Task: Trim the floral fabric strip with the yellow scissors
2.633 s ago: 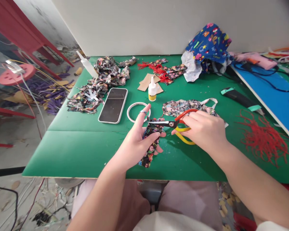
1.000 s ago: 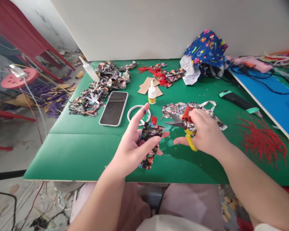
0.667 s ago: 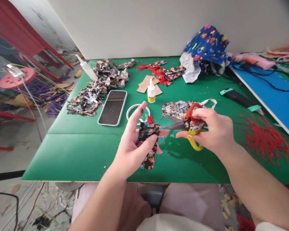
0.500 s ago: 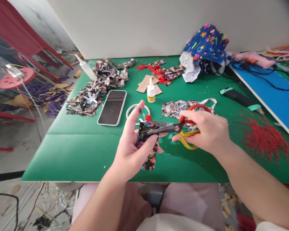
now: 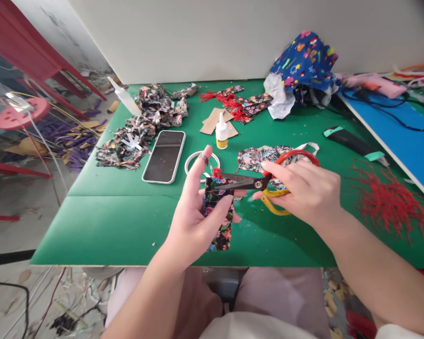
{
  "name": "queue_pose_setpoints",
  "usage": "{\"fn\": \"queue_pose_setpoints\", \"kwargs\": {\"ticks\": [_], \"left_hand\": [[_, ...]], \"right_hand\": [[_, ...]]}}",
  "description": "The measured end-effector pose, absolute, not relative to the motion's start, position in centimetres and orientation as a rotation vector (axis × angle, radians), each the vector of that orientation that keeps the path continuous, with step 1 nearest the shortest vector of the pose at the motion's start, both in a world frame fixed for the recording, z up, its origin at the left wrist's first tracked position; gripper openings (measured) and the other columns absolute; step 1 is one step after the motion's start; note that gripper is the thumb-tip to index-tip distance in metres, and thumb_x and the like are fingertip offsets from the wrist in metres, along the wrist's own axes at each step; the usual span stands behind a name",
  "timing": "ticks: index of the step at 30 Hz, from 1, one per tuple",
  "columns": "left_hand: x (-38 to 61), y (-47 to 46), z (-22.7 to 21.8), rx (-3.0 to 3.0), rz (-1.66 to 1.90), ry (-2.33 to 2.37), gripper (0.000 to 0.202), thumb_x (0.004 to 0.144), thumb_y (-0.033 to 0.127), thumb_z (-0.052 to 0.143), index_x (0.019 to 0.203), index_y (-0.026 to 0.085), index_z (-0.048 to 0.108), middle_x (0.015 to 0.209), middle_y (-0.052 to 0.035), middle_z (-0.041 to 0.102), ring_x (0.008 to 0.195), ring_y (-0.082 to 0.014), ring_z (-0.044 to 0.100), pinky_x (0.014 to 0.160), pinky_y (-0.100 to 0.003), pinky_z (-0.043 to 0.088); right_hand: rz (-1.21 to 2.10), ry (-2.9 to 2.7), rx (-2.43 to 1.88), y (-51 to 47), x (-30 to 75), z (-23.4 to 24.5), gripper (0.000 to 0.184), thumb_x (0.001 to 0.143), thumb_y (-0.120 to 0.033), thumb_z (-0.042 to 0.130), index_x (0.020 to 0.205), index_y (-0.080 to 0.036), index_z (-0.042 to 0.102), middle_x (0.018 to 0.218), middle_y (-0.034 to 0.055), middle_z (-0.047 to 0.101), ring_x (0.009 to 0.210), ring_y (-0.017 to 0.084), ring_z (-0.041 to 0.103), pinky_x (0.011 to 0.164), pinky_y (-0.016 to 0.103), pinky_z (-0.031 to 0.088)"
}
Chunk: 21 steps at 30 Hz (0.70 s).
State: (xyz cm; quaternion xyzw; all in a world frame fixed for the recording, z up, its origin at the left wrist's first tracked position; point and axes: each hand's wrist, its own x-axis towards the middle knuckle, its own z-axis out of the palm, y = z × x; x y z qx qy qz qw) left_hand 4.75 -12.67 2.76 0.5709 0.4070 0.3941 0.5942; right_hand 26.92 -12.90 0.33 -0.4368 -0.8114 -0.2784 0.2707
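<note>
My left hand (image 5: 194,212) grips a strip of black floral fabric (image 5: 223,235), thumb across its front and the other fingers mostly behind it. Red cord (image 5: 216,173) shows at the strip's top edge. Scissors (image 5: 257,182) with one red and one yellow handle are in my right hand (image 5: 309,188), fingers in the loops. Their blades lie over the upper end of the strip, a little apart. Behind my left hand lies a white ring (image 5: 188,162), partly hidden. A floral fabric piece (image 5: 254,159) with a white loop lies beyond the scissors.
A phone (image 5: 163,157) and crumpled floral fabric (image 5: 159,110) lie to the left. A small glue bottle (image 5: 222,134) stands by cardboard pieces (image 5: 214,121). At right are a utility knife (image 5: 355,143), red cord scraps (image 5: 388,202) and a blue board (image 5: 392,127). Blue patterned cloth (image 5: 304,61) sits behind.
The scissor handles have shifted slightly to the right and the blades have drawn closer together on the strip. My left hand keeps its hold on the fabric.
</note>
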Motion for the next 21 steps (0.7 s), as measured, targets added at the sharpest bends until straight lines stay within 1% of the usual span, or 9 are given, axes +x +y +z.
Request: {"fn": "queue_pose_setpoints", "kwargs": {"ticks": [6, 10, 13, 17, 21], "left_hand": [[4.84, -12.80, 2.86, 1.316, 0.902, 0.961, 0.085, 0.083, 0.025, 0.060, 0.146, 0.034, 0.004, 0.100, -0.0055, 0.070, 0.056, -0.0168, 0.066, 0.050, -0.029, 0.056], [4.82, -12.83, 2.91, 1.316, 0.904, 0.966, 0.084, 0.083, 0.023, 0.060, 0.145, 0.034, 0.005, 0.097, -0.0045, 0.071, 0.056, -0.0171, 0.067, 0.050, -0.029, 0.057], [4.75, -12.79, 2.90, 1.332, 0.905, 0.953, 0.084, 0.082, 0.022, 0.060, 0.145, 0.033, 0.005, 0.093, -0.0037, 0.071, 0.055, -0.0167, 0.066, 0.049, -0.028, 0.057], [4.73, -12.85, 3.02, 1.327, 0.906, 0.958, 0.084, 0.082, 0.023, 0.060, 0.145, 0.033, 0.006, 0.092, -0.0041, 0.071, 0.054, -0.0173, 0.066, 0.047, -0.029, 0.057], [4.63, -12.78, 3.07, 1.322, 0.885, 0.961, 0.084, 0.082, 0.024, 0.061, 0.145, 0.034, 0.006, 0.091, -0.0036, 0.071, 0.054, -0.0182, 0.066, 0.048, -0.031, 0.057]], "right_hand": [[-0.746, -2.213, -1.200, -13.06, 26.86, 0.38, 0.046, 0.075, -0.041, 0.068, 0.111, -0.014, 0.058, 0.063, -0.0010, 0.059, 0.057, 0.014, 0.051, 0.053, 0.026, 0.035], [-0.736, -2.219, -1.205, -13.10, 26.92, 0.31, 0.044, 0.077, -0.041, 0.066, 0.111, -0.014, 0.059, 0.064, -0.0008, 0.060, 0.057, 0.013, 0.052, 0.053, 0.026, 0.035], [-0.705, -2.222, -1.214, -13.04, 27.00, 0.27, 0.045, 0.079, -0.045, 0.062, 0.112, -0.014, 0.058, 0.067, 0.0006, 0.062, 0.061, 0.014, 0.055, 0.055, 0.026, 0.036], [-0.689, -2.201, -1.242, -12.95, 27.04, 0.33, 0.050, 0.079, -0.052, 0.059, 0.112, -0.015, 0.058, 0.068, 0.0012, 0.061, 0.064, 0.014, 0.056, 0.058, 0.025, 0.038], [-0.680, -2.214, -1.243, -12.97, 27.08, 0.34, 0.051, 0.078, -0.052, 0.061, 0.113, -0.015, 0.058, 0.069, 0.0010, 0.061, 0.065, 0.015, 0.055, 0.057, 0.026, 0.039]]}}
